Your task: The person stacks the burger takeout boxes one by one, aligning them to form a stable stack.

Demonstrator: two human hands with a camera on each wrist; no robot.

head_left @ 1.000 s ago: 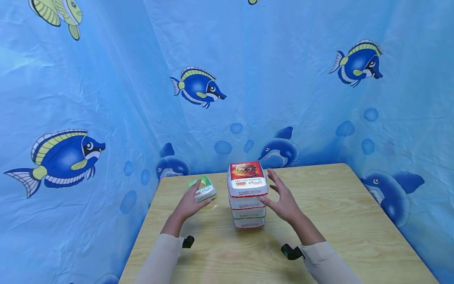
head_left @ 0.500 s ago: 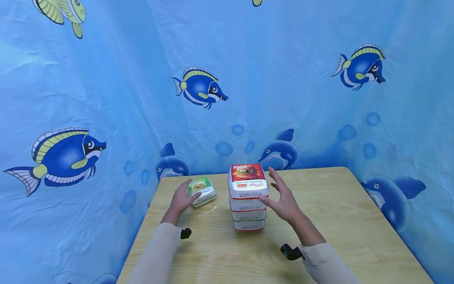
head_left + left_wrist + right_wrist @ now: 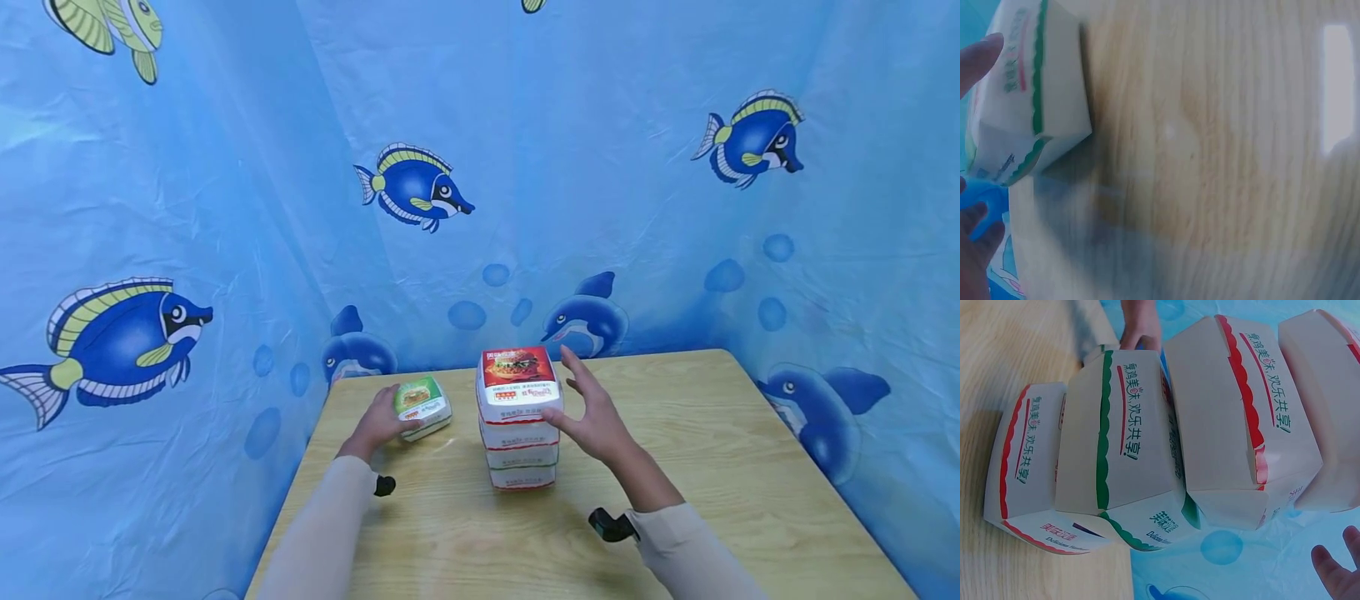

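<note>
My left hand (image 3: pixel 375 422) is at the left side of a small green-and-white burger box (image 3: pixel 425 404), fingers along its far left edge and thumb by its front. In the left wrist view the thumb overlaps the box (image 3: pixel 1063 81), while the other fingers are spread apart from it. To the right stands an upright stack of several burger boxes, topped by a red-and-white burger box (image 3: pixel 519 385). A green-edged burger box (image 3: pixel 1138 412) sits within the stack. My right hand (image 3: pixel 596 417) is spread at the stack's right side, thumb overlapping the top box's lower corner.
The boxes stand on a light wooden table (image 3: pixel 675 467). A blue curtain (image 3: pixel 622 200) printed with fish and dolphins hangs behind and along the sides. A black wrist camera (image 3: pixel 611 525) sticks out from the right sleeve.
My left hand has moved left, off the green box's top to its left side, uncovering the label. The right hand stays beside the stack. The head view has shifted slightly.
</note>
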